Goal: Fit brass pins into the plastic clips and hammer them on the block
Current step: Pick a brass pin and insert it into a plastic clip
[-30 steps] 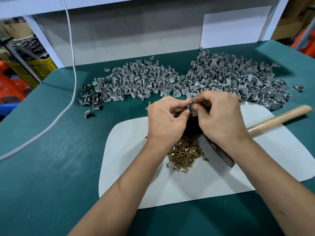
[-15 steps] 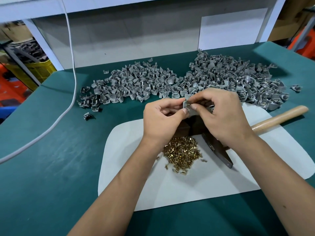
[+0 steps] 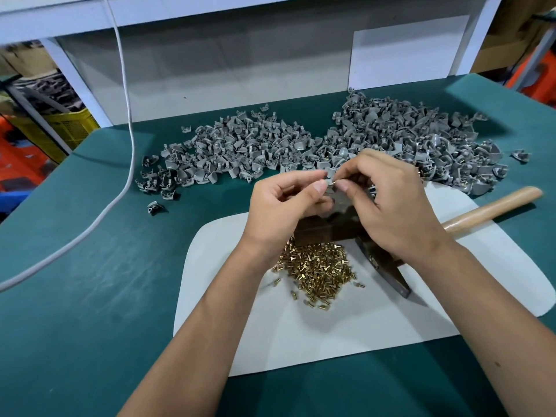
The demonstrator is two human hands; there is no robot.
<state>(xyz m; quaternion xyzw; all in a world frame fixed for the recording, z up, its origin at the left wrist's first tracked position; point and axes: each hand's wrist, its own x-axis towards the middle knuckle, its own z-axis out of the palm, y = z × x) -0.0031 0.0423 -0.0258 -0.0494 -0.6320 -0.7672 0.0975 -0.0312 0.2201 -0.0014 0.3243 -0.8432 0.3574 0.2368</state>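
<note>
The left hand pinches a grey plastic clip above the block; the right hand pinches a brass pin against it. The pin should probably stay square to the clip's hole, pushed straight.

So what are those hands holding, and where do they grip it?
The left hand pinches a grey clip by its edge; the right hand pinches a brass pin at it.

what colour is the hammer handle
Light tan wood, on the hammer handle, seen in the head view.
</note>
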